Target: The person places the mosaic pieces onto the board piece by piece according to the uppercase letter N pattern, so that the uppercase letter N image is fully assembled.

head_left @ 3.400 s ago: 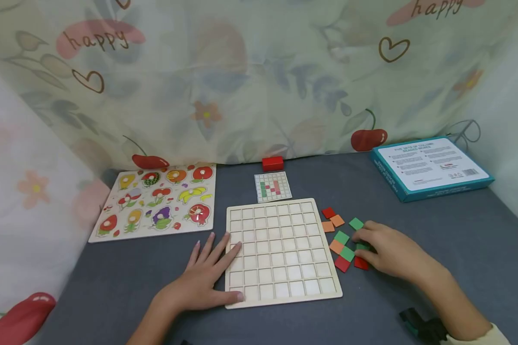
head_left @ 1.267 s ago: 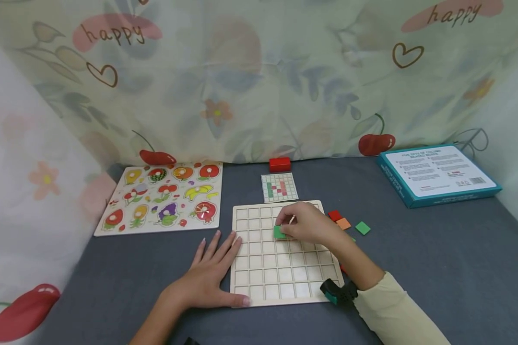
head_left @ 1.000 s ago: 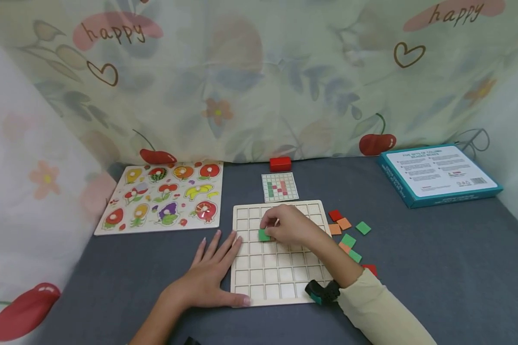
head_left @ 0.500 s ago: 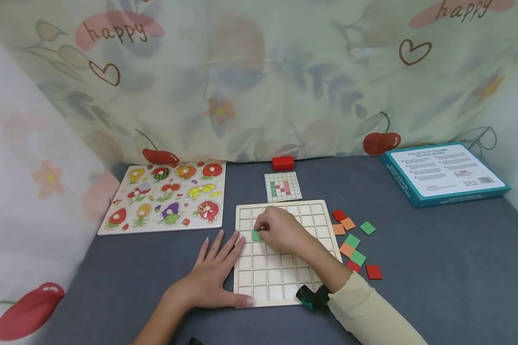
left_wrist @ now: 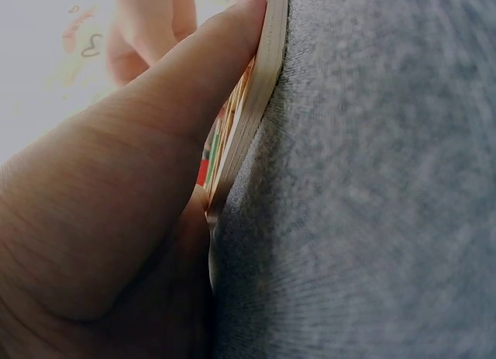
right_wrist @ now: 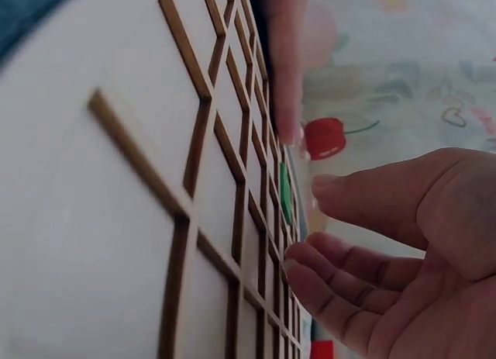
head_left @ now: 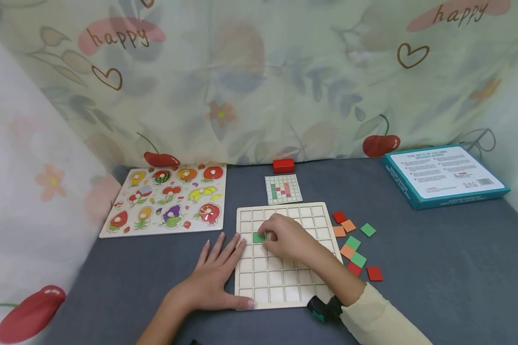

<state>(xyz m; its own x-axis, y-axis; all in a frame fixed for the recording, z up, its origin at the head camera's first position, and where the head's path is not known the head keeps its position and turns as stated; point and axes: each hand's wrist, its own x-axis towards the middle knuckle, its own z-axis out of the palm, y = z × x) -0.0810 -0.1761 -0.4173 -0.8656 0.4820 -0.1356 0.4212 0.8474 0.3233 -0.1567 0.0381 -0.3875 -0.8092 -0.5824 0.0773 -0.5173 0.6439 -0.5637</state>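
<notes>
A pale wooden grid board (head_left: 280, 279) lies on the dark cloth. In one of its cells, second column from the left and third row from the top, sits a green square tile (head_left: 258, 237). My right hand (head_left: 290, 239) hovers close over the board just right of that tile. In the right wrist view its thumb and fingers are loosely bent and apart, with the green tile beyond the fingertips and nothing between them. My left hand (head_left: 211, 282) is spread flat at the board's left edge, fingertips on the rim and thumb (left_wrist: 240, 22) on the near corner.
Several loose red, orange and green tiles (head_left: 358, 259) lie right of the board. Behind it are a pattern card (head_left: 284, 188) and a red block (head_left: 283, 166). A fruit puzzle (head_left: 164, 199) lies at left, a teal box (head_left: 444, 175) at back right.
My right hand took a green tile from the loose tiles, carried it left over the board and set it in a cell. Its fingers have since come off it. My left hand stays put.
</notes>
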